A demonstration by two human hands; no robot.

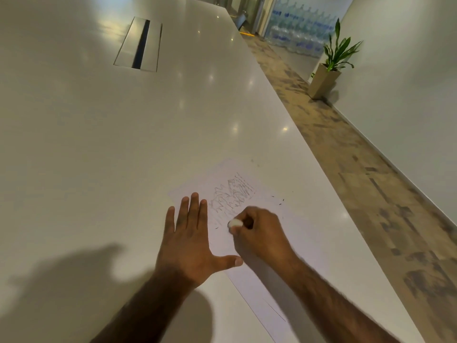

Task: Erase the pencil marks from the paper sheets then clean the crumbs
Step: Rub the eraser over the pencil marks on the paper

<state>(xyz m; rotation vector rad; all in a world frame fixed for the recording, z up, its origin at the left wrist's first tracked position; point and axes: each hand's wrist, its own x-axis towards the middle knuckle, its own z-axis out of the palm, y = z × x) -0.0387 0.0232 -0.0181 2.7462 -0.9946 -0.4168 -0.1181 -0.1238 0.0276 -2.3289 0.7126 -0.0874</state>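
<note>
Bare, hairy forearms [333, 300]; left hand [188, 243], right hand [262, 233].

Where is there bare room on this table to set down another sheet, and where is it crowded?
Widest bare table lies between the cable hatch and the left hand. A narrower strip lies beyond the paper sheet, toward the far right edge. Crowded: the sheet itself, with the left hand flat on its edge, the right hand gripping the eraser, crumbs nearby.
</note>
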